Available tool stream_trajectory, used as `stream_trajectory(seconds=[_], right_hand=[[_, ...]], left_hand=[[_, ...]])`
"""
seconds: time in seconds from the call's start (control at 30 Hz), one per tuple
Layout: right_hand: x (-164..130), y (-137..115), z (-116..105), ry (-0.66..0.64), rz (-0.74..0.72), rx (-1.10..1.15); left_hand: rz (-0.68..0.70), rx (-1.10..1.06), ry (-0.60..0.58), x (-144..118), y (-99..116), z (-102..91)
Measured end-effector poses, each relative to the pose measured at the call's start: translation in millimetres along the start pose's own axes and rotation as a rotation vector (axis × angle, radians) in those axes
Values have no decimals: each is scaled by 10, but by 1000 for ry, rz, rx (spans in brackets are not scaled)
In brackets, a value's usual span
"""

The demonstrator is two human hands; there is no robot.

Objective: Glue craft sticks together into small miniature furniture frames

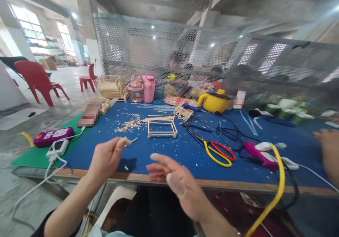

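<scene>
My left hand (pixel 107 157) is raised over the near edge of the blue table (pixel 185 149) and pinches a short thin wooden stick (pixel 134 140) between thumb and fingertips. My right hand (pixel 176 184) hovers beside it with fingers spread and holds nothing. Beyond my hands stands a small open frame of wooden sticks (pixel 162 127). A pile of wood shavings (pixel 129 123) lies to its left.
Scissors (pixel 215 150) with red and yellow handles, a pink glue gun (pixel 261 154) with cables, a yellow pot (pixel 214 101), pink bottles (pixel 148 88), stick models (pixel 109 86) and a purple power strip (pixel 53 136) lie around. Another person's hand (pixel 328 152) rests at right. A mesh screen (pixel 185 46) backs the table.
</scene>
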State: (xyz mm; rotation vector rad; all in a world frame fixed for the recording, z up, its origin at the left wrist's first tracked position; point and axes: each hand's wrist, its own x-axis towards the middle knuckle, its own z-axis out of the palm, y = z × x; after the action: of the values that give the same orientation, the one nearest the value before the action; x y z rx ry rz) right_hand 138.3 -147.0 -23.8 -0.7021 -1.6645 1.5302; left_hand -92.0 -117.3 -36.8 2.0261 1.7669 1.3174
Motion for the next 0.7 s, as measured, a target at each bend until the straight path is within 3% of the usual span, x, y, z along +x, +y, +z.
stream_trajectory(seconds=[0.07,0.13,0.23,0.3,0.37,0.47,0.7], right_hand=[[125,-43,-300,193,-34,-206],[414,-56,-675,390,-70,-384],[963,23,-1207,469,-7,-618],[1238,139,-1432,463,0,-682],[1370,276,-1520,433,5,-730],[1364,430,-1466,393,19,-783],[1247,414,-1310,404,-7,-857]], left_hand=[[-59,66,77,239,-11,-72],[-57,33,105,527,14,-17],[-31,-57,14,937,76,326],[-7,-65,-131,1117,99,634],[0,-36,-275,1198,84,900],[28,-35,-344,1195,7,1109],[17,-16,-314,1143,-18,1096]])
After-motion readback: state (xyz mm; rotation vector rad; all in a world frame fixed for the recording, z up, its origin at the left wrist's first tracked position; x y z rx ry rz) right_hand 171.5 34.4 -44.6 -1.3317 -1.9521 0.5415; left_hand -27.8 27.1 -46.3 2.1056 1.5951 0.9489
